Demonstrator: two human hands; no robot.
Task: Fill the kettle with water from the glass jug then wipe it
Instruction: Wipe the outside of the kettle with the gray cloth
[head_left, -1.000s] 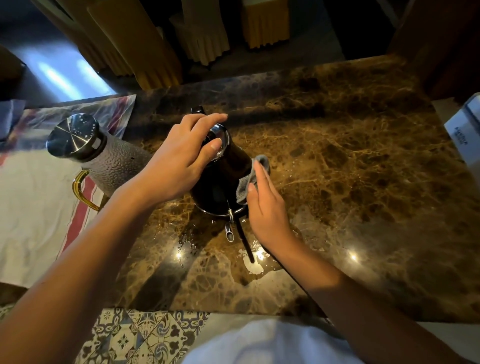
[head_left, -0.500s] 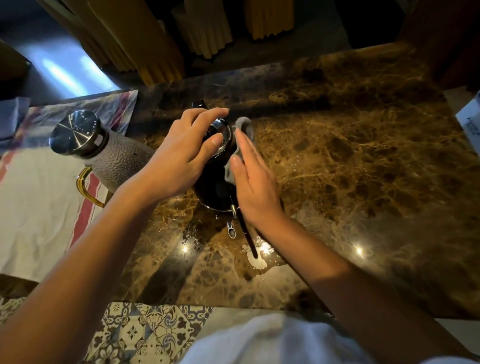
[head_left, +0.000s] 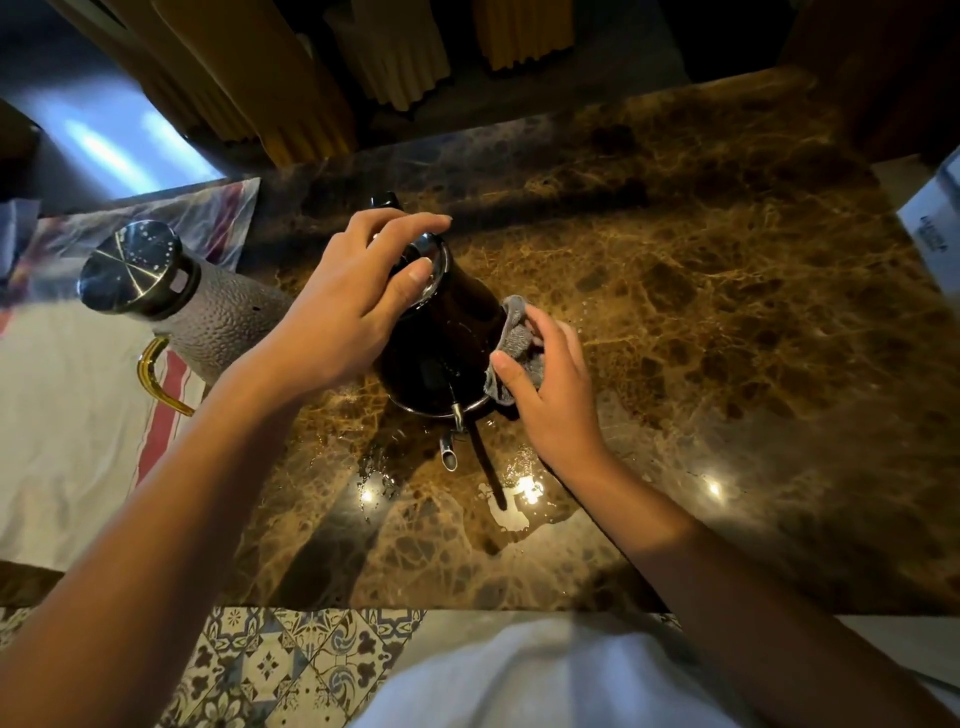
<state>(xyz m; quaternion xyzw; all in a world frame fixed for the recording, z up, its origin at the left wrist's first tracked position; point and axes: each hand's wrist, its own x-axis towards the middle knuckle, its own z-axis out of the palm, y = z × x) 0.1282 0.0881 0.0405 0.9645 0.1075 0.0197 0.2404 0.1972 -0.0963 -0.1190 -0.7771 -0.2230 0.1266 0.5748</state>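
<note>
The black gooseneck kettle (head_left: 441, 343) stands upright near the middle of the marble counter (head_left: 727, 312), its thin spout (head_left: 451, 452) pointing toward the near edge. The left hand (head_left: 343, 317) grips its lid from above, fingers curled. The right hand (head_left: 556, 395) presses a bunched grey cloth (head_left: 514, 343) against the kettle's right side. The glass jug (head_left: 171, 306) stands beside the kettle on a striped towel (head_left: 67, 415) toward the counter's left edge.

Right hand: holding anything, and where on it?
Yes. The right hand pinches a bunched grey cloth against the kettle, thumb on the cloth's lower edge.
</note>
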